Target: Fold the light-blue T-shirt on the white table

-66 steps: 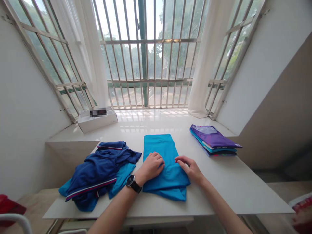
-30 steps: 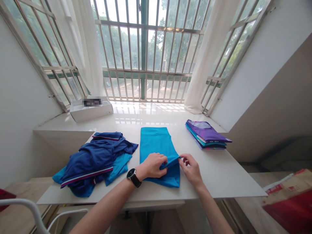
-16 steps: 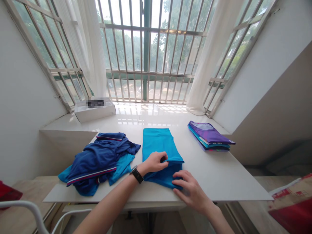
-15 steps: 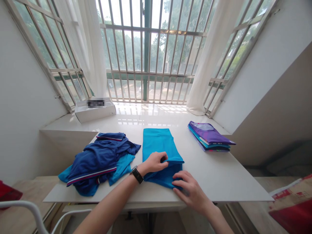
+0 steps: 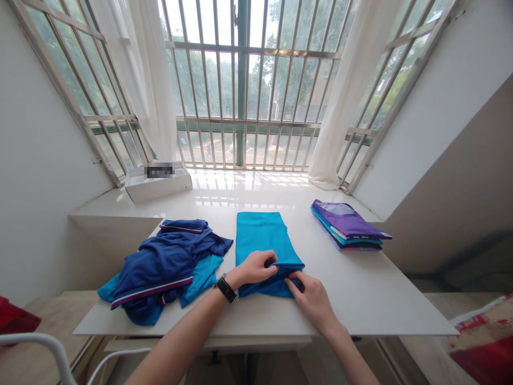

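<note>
A turquoise garment [image 5: 261, 238] lies lengthwise in the middle of the white table [image 5: 368, 299], its near end folded back under itself. My left hand [image 5: 255, 267], with a black watch on the wrist, is closed on the fold's top edge. My right hand [image 5: 310, 297] pinches the near right corner of the same cloth, just below the fold. Both hands touch each other's side of the garment at the near end.
A loose heap of dark blue and turquoise clothes [image 5: 160, 267] lies at the table's left. A folded stack topped by a purple piece [image 5: 348, 225] sits at the right. A white box [image 5: 158, 183] rests on the window ledge. A white chair back [image 5: 44, 347] stands at lower left.
The near end of the turquoise garment has been folded up, making it shorter. My right hand slid from the near edge up to the fold's corner; my left hand kept its hold.
</note>
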Action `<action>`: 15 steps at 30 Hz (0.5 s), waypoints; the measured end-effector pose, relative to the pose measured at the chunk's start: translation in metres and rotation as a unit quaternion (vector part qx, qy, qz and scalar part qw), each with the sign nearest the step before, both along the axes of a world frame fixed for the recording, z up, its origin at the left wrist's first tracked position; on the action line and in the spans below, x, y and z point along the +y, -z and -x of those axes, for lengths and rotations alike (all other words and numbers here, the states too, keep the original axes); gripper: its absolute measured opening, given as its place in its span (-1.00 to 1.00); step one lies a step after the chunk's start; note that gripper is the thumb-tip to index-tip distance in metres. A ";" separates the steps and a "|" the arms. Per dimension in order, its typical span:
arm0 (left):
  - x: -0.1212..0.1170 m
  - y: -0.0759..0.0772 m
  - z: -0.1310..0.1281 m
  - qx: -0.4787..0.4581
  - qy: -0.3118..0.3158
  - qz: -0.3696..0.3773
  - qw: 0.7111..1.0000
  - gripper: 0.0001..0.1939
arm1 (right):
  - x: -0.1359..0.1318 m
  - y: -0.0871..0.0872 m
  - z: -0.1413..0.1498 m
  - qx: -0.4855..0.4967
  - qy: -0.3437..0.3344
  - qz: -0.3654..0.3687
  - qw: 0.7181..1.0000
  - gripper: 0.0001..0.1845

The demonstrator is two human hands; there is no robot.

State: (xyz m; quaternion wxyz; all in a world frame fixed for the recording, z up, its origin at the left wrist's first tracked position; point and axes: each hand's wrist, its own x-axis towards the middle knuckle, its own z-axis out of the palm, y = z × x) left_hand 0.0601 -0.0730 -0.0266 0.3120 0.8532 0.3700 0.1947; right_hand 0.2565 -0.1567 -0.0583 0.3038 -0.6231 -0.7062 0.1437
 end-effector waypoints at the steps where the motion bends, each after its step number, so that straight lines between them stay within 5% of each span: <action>1: -0.001 -0.001 0.001 0.007 0.009 -0.002 1.000 -0.89 | 0.000 0.002 0.000 -0.009 0.013 -0.006 1.000 -0.71; 8: -0.007 -0.003 0.012 0.047 0.124 -0.051 0.990 -0.76 | -0.006 0.015 -0.008 -0.035 0.139 -0.046 0.989 -0.71; 10: -0.008 -0.004 0.014 0.063 0.144 -0.056 0.986 -0.72 | -0.009 0.018 -0.012 -0.024 0.159 -0.082 0.984 -0.49; 12: -0.007 -0.004 0.016 0.075 0.160 -0.054 0.983 -0.66 | -0.011 0.019 -0.016 -0.025 0.130 -0.126 0.983 -0.31; 15: -0.009 -0.007 0.020 0.082 0.177 -0.060 0.979 -0.54 | -0.012 0.019 -0.020 -0.061 0.038 -0.172 0.982 -0.46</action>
